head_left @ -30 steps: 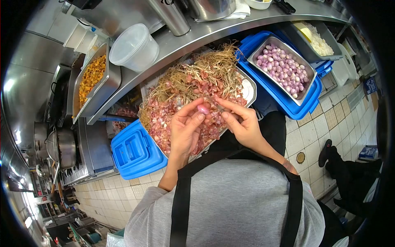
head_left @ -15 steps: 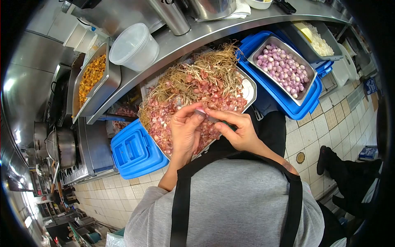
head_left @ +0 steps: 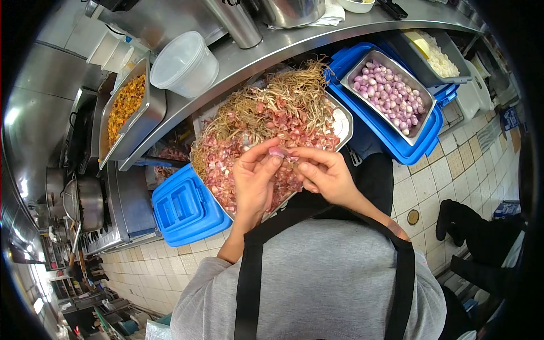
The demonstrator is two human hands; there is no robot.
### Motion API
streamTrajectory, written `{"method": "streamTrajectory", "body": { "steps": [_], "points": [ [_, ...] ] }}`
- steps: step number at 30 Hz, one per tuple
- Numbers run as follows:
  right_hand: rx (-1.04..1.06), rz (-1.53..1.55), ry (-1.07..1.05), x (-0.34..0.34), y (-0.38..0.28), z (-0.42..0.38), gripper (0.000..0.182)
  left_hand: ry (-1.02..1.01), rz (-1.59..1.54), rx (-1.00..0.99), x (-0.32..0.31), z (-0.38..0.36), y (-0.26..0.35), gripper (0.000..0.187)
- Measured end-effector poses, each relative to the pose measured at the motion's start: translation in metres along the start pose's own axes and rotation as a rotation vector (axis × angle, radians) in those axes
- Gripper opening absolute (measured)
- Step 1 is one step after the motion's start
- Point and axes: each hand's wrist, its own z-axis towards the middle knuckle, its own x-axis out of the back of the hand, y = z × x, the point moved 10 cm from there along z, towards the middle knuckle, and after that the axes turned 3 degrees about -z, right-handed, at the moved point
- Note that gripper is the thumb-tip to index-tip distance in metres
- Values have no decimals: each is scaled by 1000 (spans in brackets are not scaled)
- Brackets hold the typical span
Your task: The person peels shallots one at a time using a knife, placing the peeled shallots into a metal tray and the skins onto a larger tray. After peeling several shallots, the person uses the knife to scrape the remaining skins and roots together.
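Over the heaped tray, my left hand (head_left: 253, 180) pinches a small pink-purple shallot (head_left: 276, 151) between thumb and fingers. My right hand (head_left: 327, 174) is closed close beside it, thumb and forefinger pinching a bit of shallot skin (head_left: 291, 157) at the shallot's right end. Whether the curled right fingers also hold a small tool is hidden. Below both hands lies a metal tray (head_left: 347, 126) piled with reddish shallot skins (head_left: 226, 170) and dry stringy roots (head_left: 294, 90).
Peeled shallots fill a metal pan (head_left: 391, 93) resting on a blue lid (head_left: 416, 153) at right. Another blue lid (head_left: 187, 204) is at left. A steel counter (head_left: 238, 62) carries a clear plastic tub (head_left: 187, 65). Someone's dark-clothed leg (head_left: 481, 238) is at far right.
My right hand has turned, and its fingers have curled in around the shallot's end. The shallot shows more between the fingers. The other person's leg shifted slightly at right.
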Motion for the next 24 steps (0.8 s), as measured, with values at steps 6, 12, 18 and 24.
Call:
{"method": "streamTrajectory", "body": {
  "steps": [6,12,18,24],
  "points": [
    [-8,69,-37,1,0,5,26,-36,103,15,-3,1,6,34],
    [135,-116,68,7,-11,7,29,-105,241,-52,-10,3,14,36],
    [180,-154,166,26,-18,5,30,-124,214,20,-16,-1,11,34],
    [305,-680,26,-6,-45,1,34,-99,300,-70,-8,4,21,31]
  ]
}}
